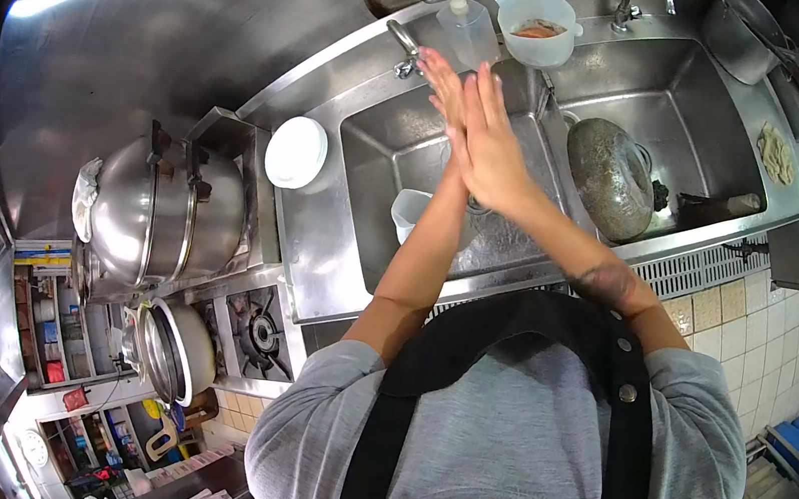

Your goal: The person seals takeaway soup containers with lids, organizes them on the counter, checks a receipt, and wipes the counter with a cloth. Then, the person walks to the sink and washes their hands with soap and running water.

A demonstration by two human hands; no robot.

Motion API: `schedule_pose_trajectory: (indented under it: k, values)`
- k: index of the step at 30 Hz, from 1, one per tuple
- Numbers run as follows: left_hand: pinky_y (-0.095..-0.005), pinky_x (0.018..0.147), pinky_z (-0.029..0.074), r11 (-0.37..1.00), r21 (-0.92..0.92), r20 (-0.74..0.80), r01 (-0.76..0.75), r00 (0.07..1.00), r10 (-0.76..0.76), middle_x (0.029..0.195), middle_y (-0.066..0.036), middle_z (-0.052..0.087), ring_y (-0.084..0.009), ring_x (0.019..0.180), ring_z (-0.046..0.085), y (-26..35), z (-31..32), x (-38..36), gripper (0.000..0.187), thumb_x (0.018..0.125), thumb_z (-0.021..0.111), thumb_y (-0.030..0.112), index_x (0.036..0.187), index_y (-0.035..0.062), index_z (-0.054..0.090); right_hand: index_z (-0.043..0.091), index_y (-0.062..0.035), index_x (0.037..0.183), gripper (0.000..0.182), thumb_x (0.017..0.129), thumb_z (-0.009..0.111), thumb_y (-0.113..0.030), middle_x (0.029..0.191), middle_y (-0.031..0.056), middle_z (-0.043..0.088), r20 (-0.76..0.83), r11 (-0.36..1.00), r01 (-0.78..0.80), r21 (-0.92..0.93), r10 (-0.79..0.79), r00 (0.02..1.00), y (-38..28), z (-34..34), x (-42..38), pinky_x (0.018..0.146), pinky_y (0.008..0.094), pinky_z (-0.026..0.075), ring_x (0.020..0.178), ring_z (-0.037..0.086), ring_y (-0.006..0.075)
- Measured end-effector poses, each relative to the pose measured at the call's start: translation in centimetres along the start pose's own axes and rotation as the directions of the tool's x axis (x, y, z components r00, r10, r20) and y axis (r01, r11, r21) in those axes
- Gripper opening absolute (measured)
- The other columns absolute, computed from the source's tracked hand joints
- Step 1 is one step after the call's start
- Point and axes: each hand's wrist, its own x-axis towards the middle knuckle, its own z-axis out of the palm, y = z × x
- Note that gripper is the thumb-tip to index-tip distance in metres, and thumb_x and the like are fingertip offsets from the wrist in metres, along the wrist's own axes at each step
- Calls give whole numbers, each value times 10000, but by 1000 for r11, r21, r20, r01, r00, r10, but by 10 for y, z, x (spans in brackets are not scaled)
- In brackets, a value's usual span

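Note:
Palm against palm, my two hands are raised over the left basin of a steel sink (354, 133). My left hand (448, 89) lies behind my right hand (493, 151), partly covered by it. Both have their fingers stretched out, and nothing shows between them. A faucet (402, 38) is just beyond the fingertips, beside a clear pump bottle (469, 31). Below the hands, a white plastic jug (408, 212) sits in the left basin, partly hidden by a forearm.
A stone-like oval lid or pot (609, 179) leans in the right basin. Behind the sink stands a translucent jug (539, 31) with reddish contents. White plates (296, 152) lie at the left, near a large steel pot (168, 209) and a gas burner (264, 333).

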Motion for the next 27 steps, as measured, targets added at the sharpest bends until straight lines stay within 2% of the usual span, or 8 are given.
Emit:
schedule_pose_trajectory:
  k: [3,4,11,20,23,25,26,27]
  values:
    - [-461,1116,-28,999,37,-26,34,999,-33,1517,-186,-88,-362,1399,-69,-3,2,-4,712,971,371,347,1447,12,-38,120,60,1417,625,945,425,-213,1446,318,166,-23,970,-91,226,99,995,6,-2,1,1095,393,212,1359,188,413]
    - [-441,1126,-4,994,82,-48,71,997,-67,1521,-176,-79,-363,1397,-77,-7,5,-2,764,942,442,320,1452,30,-47,214,48,1403,555,966,408,-234,1403,276,320,111,832,-323,452,307,945,10,-5,8,1068,362,269,1311,338,350]
    - [-427,1121,0,985,-149,4,84,996,-85,1516,-206,-53,-342,1403,-64,1,2,5,655,987,313,373,1450,10,27,540,11,1214,360,963,466,-236,1140,100,592,188,174,-257,951,336,923,27,-12,23,911,268,421,1033,545,151]
    - [-397,1124,92,944,-306,85,121,991,-100,1510,-226,14,-329,1407,15,22,4,-6,688,980,284,443,1437,-28,77,634,10,1008,259,918,571,-224,917,51,635,374,308,-476,823,336,864,52,-20,35,737,245,477,825,580,98]
    - [-379,1121,117,932,-317,100,175,984,-150,1506,-229,48,-330,1401,63,27,10,-9,714,976,283,459,1425,-57,77,638,8,992,254,918,572,-225,903,50,635,421,181,-604,776,565,710,58,-16,36,715,239,469,813,575,95]
    - [-370,1116,146,923,-338,76,185,983,-169,1504,-227,72,-325,1394,110,31,9,-7,734,973,289,469,1418,-74,74,651,24,976,275,903,598,-236,859,48,640,420,78,-518,852,490,764,54,-15,31,698,233,469,778,572,91]
    - [-316,979,347,799,-558,111,226,974,-198,1302,-154,406,-199,1125,449,-2,15,-11,624,996,331,386,1420,-38,160,657,31,968,286,895,611,-241,837,48,642,414,23,-474,880,451,790,50,-16,29,689,229,469,761,571,89]
    - [-323,1007,317,794,-561,106,234,972,-211,1365,-171,319,-220,1192,391,-4,14,-12,634,995,326,386,1425,-37,131,658,30,963,284,895,610,-241,827,45,641,370,88,-447,890,433,822,44,-15,27,674,229,467,749,569,86]
